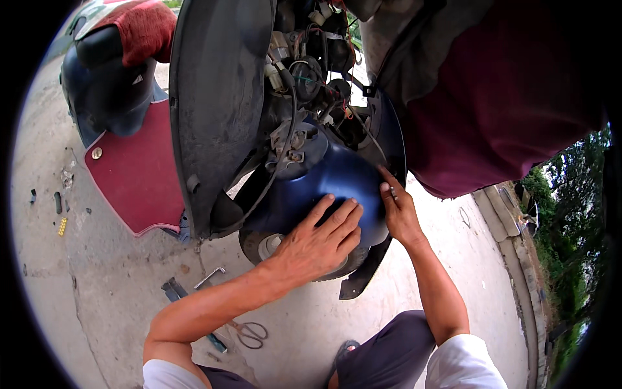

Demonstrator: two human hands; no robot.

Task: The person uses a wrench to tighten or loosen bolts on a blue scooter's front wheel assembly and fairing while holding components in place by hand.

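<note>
Head view. We note the blue fender [334, 175] mid-frame, over the wheel [262, 247], with the large dark panel [220, 97] to its left and loose wires [295, 97] above it.

Left hand [322, 240]: palm down on the fender's front, fingers loosely spread, not closed around anything. Right hand [400, 211]: at the fender's right edge, index finger extended, thumb beside it. A small metallic piece [393, 192] shows at these fingers, perhaps a fastener; we cannot tell whether it is pinched or merely lies against them.

Method, our judgement: the left hand appears to brace while the right works the edge. We would press with the whole palm, evenly, so the curved shell does not rock. We would feel along the rim with the index finger before applying force, and guard the small piece against dropping. The thin cable [370, 135] runs down close to the right fingertips; we advise keeping it from being trapped.
</note>
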